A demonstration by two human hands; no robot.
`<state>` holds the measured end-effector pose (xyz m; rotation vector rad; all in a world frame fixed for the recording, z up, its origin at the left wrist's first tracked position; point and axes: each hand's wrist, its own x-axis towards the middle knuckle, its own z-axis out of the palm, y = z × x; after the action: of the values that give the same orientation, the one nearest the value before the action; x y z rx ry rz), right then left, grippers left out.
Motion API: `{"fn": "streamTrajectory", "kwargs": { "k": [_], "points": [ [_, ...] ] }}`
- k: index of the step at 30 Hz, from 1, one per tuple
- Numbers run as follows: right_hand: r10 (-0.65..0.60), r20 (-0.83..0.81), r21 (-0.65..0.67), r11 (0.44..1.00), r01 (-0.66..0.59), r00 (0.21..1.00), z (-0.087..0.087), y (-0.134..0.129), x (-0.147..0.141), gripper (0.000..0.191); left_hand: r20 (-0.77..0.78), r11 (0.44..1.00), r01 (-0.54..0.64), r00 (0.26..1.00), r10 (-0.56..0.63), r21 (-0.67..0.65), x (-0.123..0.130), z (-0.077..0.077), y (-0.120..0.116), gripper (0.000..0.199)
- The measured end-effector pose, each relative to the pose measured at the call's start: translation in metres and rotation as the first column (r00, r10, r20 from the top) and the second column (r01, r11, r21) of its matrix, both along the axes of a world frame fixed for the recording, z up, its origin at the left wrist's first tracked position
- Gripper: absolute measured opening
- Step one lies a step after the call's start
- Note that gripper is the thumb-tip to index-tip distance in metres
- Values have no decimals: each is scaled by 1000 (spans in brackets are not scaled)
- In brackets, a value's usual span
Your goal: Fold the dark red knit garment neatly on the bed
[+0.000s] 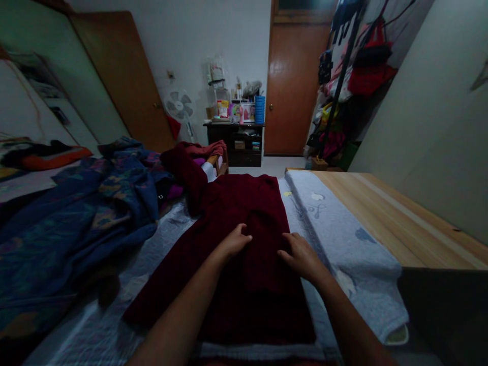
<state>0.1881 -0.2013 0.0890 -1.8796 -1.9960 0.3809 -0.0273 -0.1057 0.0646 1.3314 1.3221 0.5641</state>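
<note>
2 hands had thumb and fingers apart, the left hand (232, 242) at the middle of the dark red garment (254, 269) and the right hand (304, 255) nearer its right edge, while it lay spread beneath them on the bed (93, 338), long axis running forward.

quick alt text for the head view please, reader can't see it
A dark red garment lies spread on light bedding, with a person's left hand over its middle and right hand at its right edge. Blue floral fabric lies heaped to the left, with a white fan and dark cabinet beyond.
</note>
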Motion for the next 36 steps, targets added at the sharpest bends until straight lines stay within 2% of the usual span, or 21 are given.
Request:
{"fn": "streamTrajectory", "kwargs": {
  "k": [4,8,10,12,17,20,22,25,28,32,36],
  "points": [
    [46,-136,29,999,-42,990,7,57,8,32,55,996,-69,996,72,-64,15,-3,40,42],
    [-14,-282,87,995,40,959,2,122,13,25,89,992,-105,990,111,-69,25,-7,65,31],
    [-86,-344,93,988,125,935,-1,155,15,26,106,991,-115,987,122,-70,31,-10,72,28],
    [-133,-338,77,983,169,932,-3,188,15,24,140,991,-112,983,121,-69,37,-15,77,27],
    [-197,-294,59,973,224,935,-6,265,15,22,349,992,-128,929,121,-2,48,-38,84,36],
    [-239,-269,35,966,258,933,-12,303,16,21,332,983,-170,933,138,68,48,-51,85,38],
    [-259,-259,19,962,272,931,-19,323,17,21,253,976,-175,958,138,128,46,-54,85,33],
    [-266,-255,3,961,275,930,-32,345,18,21,51,951,-160,987,152,266,43,-50,84,22],
    [-251,-267,-8,966,258,931,-43,362,20,21,-122,921,-102,980,158,376,42,-43,81,30],
    [-227,-313,-15,972,234,922,-51,377,24,10,-173,879,-38,975,137,476,42,-37,77,36],
    [-231,-420,-22,969,245,878,-50,387,31,8,-208,879,11,973,100,477,35,-35,77,34]
  ]
}}
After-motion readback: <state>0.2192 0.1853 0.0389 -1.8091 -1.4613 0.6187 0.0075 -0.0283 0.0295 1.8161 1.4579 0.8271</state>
